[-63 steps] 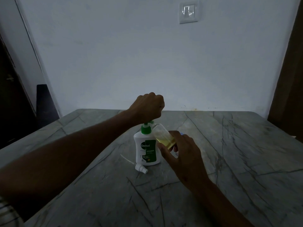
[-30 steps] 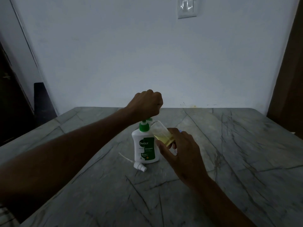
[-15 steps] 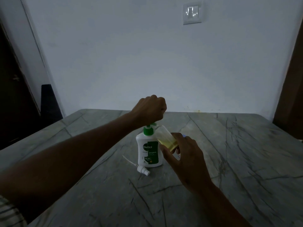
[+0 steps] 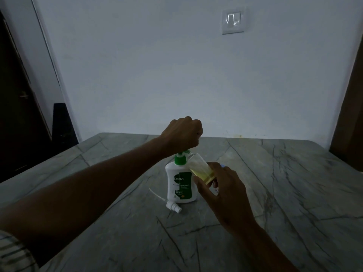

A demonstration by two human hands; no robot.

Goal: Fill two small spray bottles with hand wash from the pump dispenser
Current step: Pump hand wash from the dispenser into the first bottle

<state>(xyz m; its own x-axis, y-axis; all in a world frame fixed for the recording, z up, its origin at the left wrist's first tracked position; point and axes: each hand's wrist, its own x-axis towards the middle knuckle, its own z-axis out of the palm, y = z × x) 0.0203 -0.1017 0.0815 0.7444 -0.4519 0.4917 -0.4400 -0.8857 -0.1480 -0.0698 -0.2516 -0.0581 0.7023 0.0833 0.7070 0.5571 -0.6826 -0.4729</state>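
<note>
A white pump dispenser with a green collar and green label stands upright mid-table. My left hand is curled into a fist on top of its pump head, which it hides. My right hand holds a small clear spray bottle, tilted with its open mouth up under the pump spout; yellowish liquid sits in its lower part. A white spray cap with its thin dip tube lies on the table in front of the dispenser. A second small bottle is mostly hidden behind my right fingers.
The grey veined stone table reaches a white wall at the back. A dark doorway and a black object stand off the table's left side. A brown door edge is at the right.
My left fist bobbed up and down slightly on the pump head. The right hand has kept the tilted bottle under the spout. The camera view has shifted a little.
</note>
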